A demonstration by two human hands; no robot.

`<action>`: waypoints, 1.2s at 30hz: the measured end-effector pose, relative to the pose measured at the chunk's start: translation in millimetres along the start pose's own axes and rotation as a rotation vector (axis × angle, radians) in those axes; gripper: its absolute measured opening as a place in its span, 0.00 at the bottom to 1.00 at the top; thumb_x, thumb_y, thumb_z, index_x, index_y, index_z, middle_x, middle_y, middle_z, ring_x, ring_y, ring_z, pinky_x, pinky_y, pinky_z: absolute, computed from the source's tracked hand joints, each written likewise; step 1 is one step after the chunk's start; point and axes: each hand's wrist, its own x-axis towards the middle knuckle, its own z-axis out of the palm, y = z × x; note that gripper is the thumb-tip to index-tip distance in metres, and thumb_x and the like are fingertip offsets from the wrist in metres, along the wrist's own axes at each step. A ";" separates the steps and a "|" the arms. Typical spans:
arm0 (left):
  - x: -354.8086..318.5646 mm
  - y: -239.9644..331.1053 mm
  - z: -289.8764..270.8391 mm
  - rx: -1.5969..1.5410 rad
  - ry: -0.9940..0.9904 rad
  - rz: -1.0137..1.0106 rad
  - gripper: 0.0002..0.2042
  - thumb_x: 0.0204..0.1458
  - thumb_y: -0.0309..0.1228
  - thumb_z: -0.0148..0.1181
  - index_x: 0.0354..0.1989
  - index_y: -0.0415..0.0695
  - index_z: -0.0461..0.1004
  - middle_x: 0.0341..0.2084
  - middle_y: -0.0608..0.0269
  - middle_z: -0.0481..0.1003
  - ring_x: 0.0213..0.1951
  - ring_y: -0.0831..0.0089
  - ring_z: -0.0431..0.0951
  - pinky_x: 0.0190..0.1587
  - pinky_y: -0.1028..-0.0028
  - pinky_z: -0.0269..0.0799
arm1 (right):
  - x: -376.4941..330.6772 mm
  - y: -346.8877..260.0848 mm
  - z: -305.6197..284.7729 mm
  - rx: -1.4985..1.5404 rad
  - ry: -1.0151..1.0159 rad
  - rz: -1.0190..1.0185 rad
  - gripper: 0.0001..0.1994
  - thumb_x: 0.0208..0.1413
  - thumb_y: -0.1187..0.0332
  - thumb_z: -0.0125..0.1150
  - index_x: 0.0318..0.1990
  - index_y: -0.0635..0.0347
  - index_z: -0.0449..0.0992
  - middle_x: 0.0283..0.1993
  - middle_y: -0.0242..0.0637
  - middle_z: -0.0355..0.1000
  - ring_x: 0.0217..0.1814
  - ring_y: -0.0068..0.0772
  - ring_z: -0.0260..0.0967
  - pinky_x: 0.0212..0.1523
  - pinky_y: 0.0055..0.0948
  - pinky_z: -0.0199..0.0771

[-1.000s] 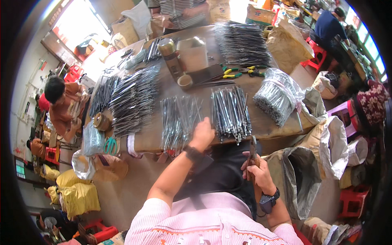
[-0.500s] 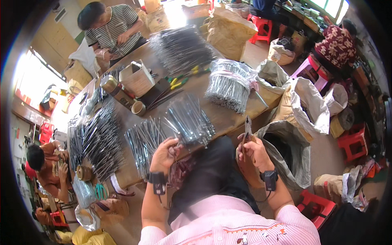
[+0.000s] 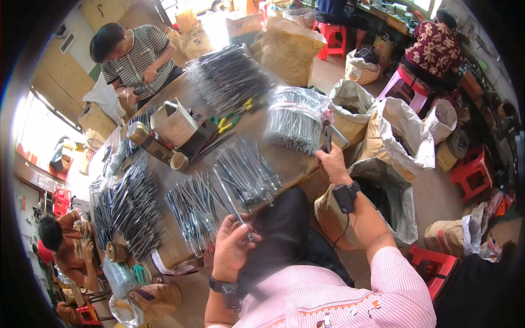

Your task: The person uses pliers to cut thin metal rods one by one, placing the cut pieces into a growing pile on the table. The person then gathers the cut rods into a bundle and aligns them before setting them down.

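Observation:
My left hand (image 3: pixel 234 243) is closed around a thin silvery metal rod (image 3: pixel 228 195) that slants up and away over the table; whether it is one rod or more I cannot tell. Pliers (image 3: pixel 327 140) are gripped in my right hand (image 3: pixel 332 163), jaws pointing away from me, by the near right corner of a large tied bundle of rods (image 3: pixel 296 121). Just beyond my left hand lie two loose piles, a left pile of rods (image 3: pixel 191 210) and a right pile of rods (image 3: pixel 249 172).
A wooden table (image 3: pixel 183 177) also bears a dark heap of rods (image 3: pixel 131 205), a far stack of rods (image 3: pixel 227 76), a cardboard box (image 3: pixel 173 123), a flask (image 3: pixel 143 134) and yellow-green pliers (image 3: pixel 228 124). Open sacks (image 3: pixel 407 134) stand right. A person in stripes (image 3: pixel 134 60) sits across.
My left hand has drawn back from the piles toward me and now holds a rod up. With the pliers, my right hand has moved forward to the tied bundle. The whole view has shifted slightly.

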 end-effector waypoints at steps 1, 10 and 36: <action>0.5 -0.8 4.2 -0.024 -0.010 0.005 0.13 0.56 0.25 0.59 0.50 0.41 0.69 0.31 0.62 0.76 0.29 0.68 0.81 0.26 0.80 0.74 | 3.9 -0.7 4.7 -0.149 0.063 -0.106 0.07 0.47 0.70 0.62 0.30 0.62 0.72 0.25 0.36 0.73 0.27 0.32 0.72 0.32 0.30 0.73; -9.0 -5.8 -6.0 -0.019 0.039 0.049 0.13 0.59 0.22 0.56 0.52 0.38 0.69 0.30 0.60 0.76 0.29 0.68 0.82 0.24 0.81 0.75 | 5.9 0.9 -11.8 0.143 0.071 -0.010 0.10 0.49 0.80 0.67 0.34 0.62 0.70 0.24 0.32 0.69 0.21 0.25 0.69 0.22 0.26 0.70; -7.5 -30.3 -30.7 -0.111 -0.006 -0.091 0.10 0.53 0.19 0.63 0.43 0.41 0.73 0.36 0.54 0.80 0.36 0.62 0.84 0.31 0.76 0.82 | 2.6 -29.5 -27.8 0.919 -0.493 0.532 0.05 0.60 0.71 0.60 0.39 0.62 0.74 0.31 0.36 0.76 0.31 0.30 0.76 0.36 0.30 0.80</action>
